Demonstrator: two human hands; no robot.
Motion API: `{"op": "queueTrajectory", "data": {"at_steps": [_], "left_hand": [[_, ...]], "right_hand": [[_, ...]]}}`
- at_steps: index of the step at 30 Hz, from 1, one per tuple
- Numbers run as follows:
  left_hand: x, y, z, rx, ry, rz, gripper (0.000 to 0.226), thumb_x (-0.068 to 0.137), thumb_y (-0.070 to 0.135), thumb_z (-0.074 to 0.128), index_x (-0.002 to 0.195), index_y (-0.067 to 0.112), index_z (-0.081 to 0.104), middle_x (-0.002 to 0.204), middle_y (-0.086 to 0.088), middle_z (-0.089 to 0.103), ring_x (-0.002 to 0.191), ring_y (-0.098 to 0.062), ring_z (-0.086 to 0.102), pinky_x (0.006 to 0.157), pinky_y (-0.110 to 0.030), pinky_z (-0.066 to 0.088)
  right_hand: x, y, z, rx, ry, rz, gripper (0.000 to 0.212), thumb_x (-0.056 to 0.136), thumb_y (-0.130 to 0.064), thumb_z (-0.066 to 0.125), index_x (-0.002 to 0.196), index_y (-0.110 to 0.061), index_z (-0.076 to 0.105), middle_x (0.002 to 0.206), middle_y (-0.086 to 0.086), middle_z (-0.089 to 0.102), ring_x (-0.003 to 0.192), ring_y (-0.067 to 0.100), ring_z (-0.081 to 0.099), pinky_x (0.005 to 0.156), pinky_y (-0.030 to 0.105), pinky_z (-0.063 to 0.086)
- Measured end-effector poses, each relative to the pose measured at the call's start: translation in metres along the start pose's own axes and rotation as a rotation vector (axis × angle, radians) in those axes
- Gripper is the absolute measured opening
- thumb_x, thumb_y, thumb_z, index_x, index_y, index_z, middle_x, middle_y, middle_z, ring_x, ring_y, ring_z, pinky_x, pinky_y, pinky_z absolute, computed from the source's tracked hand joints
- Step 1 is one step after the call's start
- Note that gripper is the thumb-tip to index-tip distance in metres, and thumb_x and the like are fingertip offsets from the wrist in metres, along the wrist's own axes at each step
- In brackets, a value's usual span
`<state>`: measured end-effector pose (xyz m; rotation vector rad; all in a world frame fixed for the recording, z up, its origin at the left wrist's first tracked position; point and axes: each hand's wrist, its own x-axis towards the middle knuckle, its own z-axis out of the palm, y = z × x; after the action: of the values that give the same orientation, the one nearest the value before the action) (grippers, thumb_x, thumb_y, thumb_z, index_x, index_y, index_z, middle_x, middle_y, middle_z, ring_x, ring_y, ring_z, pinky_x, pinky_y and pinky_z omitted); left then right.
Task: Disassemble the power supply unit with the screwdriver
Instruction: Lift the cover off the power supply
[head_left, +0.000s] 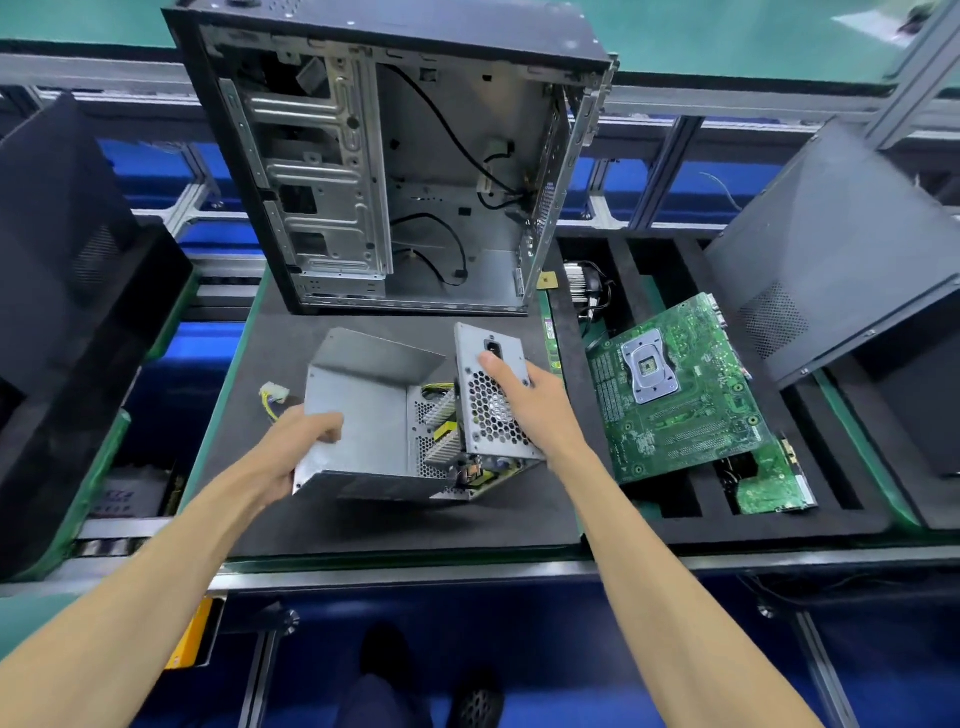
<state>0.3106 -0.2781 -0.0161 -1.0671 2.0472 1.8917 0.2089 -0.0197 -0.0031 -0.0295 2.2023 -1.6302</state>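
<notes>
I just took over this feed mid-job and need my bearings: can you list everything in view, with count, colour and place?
power supply cover: one, grey metal, centre of the mat, lifted partly off the unit
power supply body: one, grey with honeycomb vent, right of the cover, internals showing in the gap between them
connector: one, white with yellow wires, left of the cover
computer case: one, black and silver, open, upright behind the unit
motherboard: one, green, right, on the slotted foam tray
foam tray: one, black, right
cooler: one, silver fins, in the tray behind the motherboard
mat: one, black, centre
screwdriver: none visible
left hand: grip on the cover's left side
right hand: grip on the body's vented face
</notes>
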Motion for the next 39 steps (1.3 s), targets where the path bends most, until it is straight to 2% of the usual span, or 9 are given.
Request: {"op": "queueTrajectory", "data": {"at_steps": [6, 11, 19, 25, 27, 28, 29, 30, 39], "left_hand": [[-0.001, 0.016, 0.011, 0.048, 0.023, 0.029, 0.017, 0.080, 0.009, 0.067, 0.071, 0.012, 0.054, 0.072, -0.004, 0.051, 0.054, -0.016, 0.055, 0.056, -0.026, 0.045], [-0.003, 0.018, 0.016, 0.155, 0.054, 0.086, 0.015, 0.085, 0.002, 0.060, 0.073, 0.009, 0.055, 0.039, 0.024, 0.050, 0.040, -0.001, 0.051, 0.057, -0.027, 0.048], [-0.008, 0.013, 0.015, 0.191, 0.089, 0.156, 0.014, 0.083, -0.002, 0.060, 0.092, 0.007, 0.067, 0.062, 0.006, 0.068, 0.061, -0.013, 0.065, 0.064, -0.031, 0.057], [-0.016, 0.016, 0.009, 0.135, 0.124, 0.197, 0.012, 0.082, -0.004, 0.062, 0.084, 0.008, 0.062, 0.071, -0.011, 0.058, 0.055, -0.001, 0.062, 0.046, -0.022, 0.053], [-0.016, 0.019, 0.001, 0.098, 0.107, 0.171, 0.010, 0.081, -0.003, 0.064, 0.083, 0.006, 0.062, 0.064, -0.002, 0.065, 0.060, -0.015, 0.062, 0.045, -0.021, 0.049], [-0.016, 0.021, -0.002, 0.099, 0.109, 0.160, 0.009, 0.080, -0.001, 0.065, 0.083, 0.006, 0.062, 0.062, 0.000, 0.065, 0.058, -0.016, 0.061, 0.047, -0.020, 0.048], [-0.016, 0.023, -0.006, 0.109, 0.108, 0.154, 0.008, 0.079, 0.000, 0.066, 0.084, 0.006, 0.064, 0.064, 0.000, 0.067, 0.057, -0.016, 0.062, 0.050, -0.021, 0.049], [-0.016, 0.024, -0.009, 0.120, 0.105, 0.150, 0.009, 0.079, 0.001, 0.067, 0.086, 0.005, 0.065, 0.069, -0.003, 0.068, 0.058, -0.017, 0.063, 0.054, -0.023, 0.050], [-0.019, 0.028, -0.025, 0.154, 0.062, 0.171, 0.019, 0.078, 0.000, 0.066, 0.097, 0.001, 0.069, 0.091, -0.009, 0.076, 0.080, -0.025, 0.068, 0.075, -0.034, 0.053]], "right_hand": [[-0.003, -0.003, 0.001, -0.010, -0.005, 0.000, 0.052, 0.081, -0.077, 0.065, 0.114, -0.037, 0.071, 0.081, -0.026, 0.070, 0.074, -0.007, 0.062, 0.077, 0.025, 0.046], [-0.013, -0.017, 0.001, -0.397, 0.143, -0.118, 0.104, 0.071, -0.092, 0.057, 0.153, -0.035, 0.029, 0.141, -0.007, 0.054, 0.128, 0.018, 0.055, 0.099, 0.039, 0.048], [-0.015, -0.041, 0.033, -0.734, 0.052, -0.083, 0.109, 0.078, -0.077, 0.057, 0.162, -0.024, 0.013, 0.142, 0.013, 0.041, 0.117, 0.037, 0.056, 0.089, 0.043, 0.043], [-0.016, -0.013, -0.001, -0.302, 0.159, -0.076, 0.086, 0.080, -0.060, 0.067, 0.155, -0.026, 0.043, 0.104, -0.009, 0.071, 0.055, -0.002, 0.061, 0.053, 0.019, 0.042], [-0.016, 0.004, -0.005, -0.152, 0.171, -0.040, 0.078, 0.083, -0.054, 0.070, 0.153, -0.027, 0.048, 0.122, -0.010, 0.069, 0.082, -0.001, 0.070, 0.054, 0.013, 0.051], [-0.016, 0.013, -0.004, -0.070, 0.173, -0.027, 0.074, 0.085, -0.050, 0.071, 0.151, -0.026, 0.050, 0.126, -0.010, 0.068, 0.101, 0.006, 0.068, 0.090, 0.012, 0.029], [-0.017, 0.022, -0.003, 0.014, 0.172, -0.012, 0.070, 0.087, -0.047, 0.072, 0.150, -0.025, 0.053, 0.132, -0.006, 0.067, 0.111, 0.010, 0.064, 0.061, 0.006, 0.037], [-0.018, 0.029, 0.000, 0.091, 0.170, 0.009, 0.066, 0.088, -0.043, 0.073, 0.149, -0.024, 0.054, 0.136, -0.001, 0.066, 0.112, 0.011, 0.064, 0.077, 0.016, 0.057], [-0.020, 0.058, 0.016, 0.314, 0.107, 0.086, 0.051, 0.093, -0.033, 0.068, 0.142, -0.019, 0.062, 0.124, -0.031, 0.059, 0.093, -0.031, 0.053, 0.076, 0.007, 0.039]]}}
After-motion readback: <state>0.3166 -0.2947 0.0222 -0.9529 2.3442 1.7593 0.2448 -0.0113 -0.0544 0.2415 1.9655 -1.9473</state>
